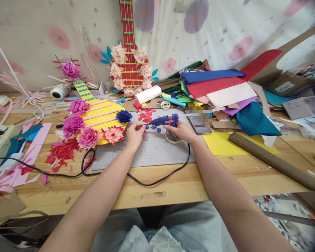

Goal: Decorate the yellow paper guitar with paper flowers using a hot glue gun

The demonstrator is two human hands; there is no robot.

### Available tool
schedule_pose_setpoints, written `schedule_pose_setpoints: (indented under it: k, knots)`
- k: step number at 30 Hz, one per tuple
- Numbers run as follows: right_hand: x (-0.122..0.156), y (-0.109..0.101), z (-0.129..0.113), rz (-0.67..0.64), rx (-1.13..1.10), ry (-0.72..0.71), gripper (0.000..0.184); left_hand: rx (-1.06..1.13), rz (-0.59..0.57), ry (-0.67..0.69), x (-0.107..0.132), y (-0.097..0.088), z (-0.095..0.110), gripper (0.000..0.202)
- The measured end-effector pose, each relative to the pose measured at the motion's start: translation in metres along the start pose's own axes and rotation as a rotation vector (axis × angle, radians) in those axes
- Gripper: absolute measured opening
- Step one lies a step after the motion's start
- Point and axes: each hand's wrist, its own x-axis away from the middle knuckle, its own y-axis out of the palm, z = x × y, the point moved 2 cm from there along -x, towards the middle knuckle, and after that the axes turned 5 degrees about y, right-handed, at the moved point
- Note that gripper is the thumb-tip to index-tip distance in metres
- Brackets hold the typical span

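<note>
My right hand (180, 130) is closed round the handle of a blue glue gun (165, 120), whose nozzle points left. A clear glue stick (185, 114) juts from its back end. At the nozzle, my left hand (135, 134) pinches something small, perhaps a blue paper piece; the fingers mostly hide it. Blue paper petals (159, 130) and red paper petals (146, 114) lie on the grey cutting mat (152, 154). Left of my hands rests a yellow paper guitar (102, 117) with pink, purple and blue paper flowers. A roll of tape (172, 138) sits under my right hand.
The black cord (157, 183) loops across the table front. A red guitar (128, 70) with pale flowers stands at the back. Coloured paper sheets (220, 87), a phone (199, 122) and a brown roll (273, 161) lie right. Red scraps (63, 152) are heaped left.
</note>
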Motion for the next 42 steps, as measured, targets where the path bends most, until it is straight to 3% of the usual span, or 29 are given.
schedule_pose_setpoints:
  k: [17, 21, 26, 30, 35, 39, 42]
  knots:
    - [0.000, -0.004, 0.002, -0.011, 0.021, 0.000, 0.040, 0.057, 0.025, -0.063, 0.003, 0.001, 0.009, 0.008]
    - [-0.007, -0.013, 0.013, 0.116, -0.010, 0.039, 0.043, 0.102, 0.029, -0.077, 0.003, 0.000, 0.010, 0.012]
    - [-0.018, -0.024, 0.035, 0.436, 0.118, 0.105, 0.052, 0.180, 0.033, -0.087, 0.003, 0.000, 0.011, 0.013]
    - [-0.026, -0.021, 0.041, 0.479, 0.298, 0.178, 0.053, 0.246, 0.049, -0.103, 0.005, -0.001, 0.013, 0.010]
    - [-0.023, -0.021, 0.033, 0.440, 0.426, 0.231, 0.057, 0.350, 0.040, -0.155, 0.010, 0.000, 0.015, 0.008]
    - [-0.006, -0.037, 0.017, 0.551, 0.558, 0.150, 0.048, 0.416, 0.059, -0.200, 0.013, 0.002, 0.017, 0.009]
    - [0.006, -0.041, 0.002, 0.417, 0.543, 0.213, 0.036, 0.467, 0.058, -0.240, 0.015, 0.003, 0.018, 0.009]
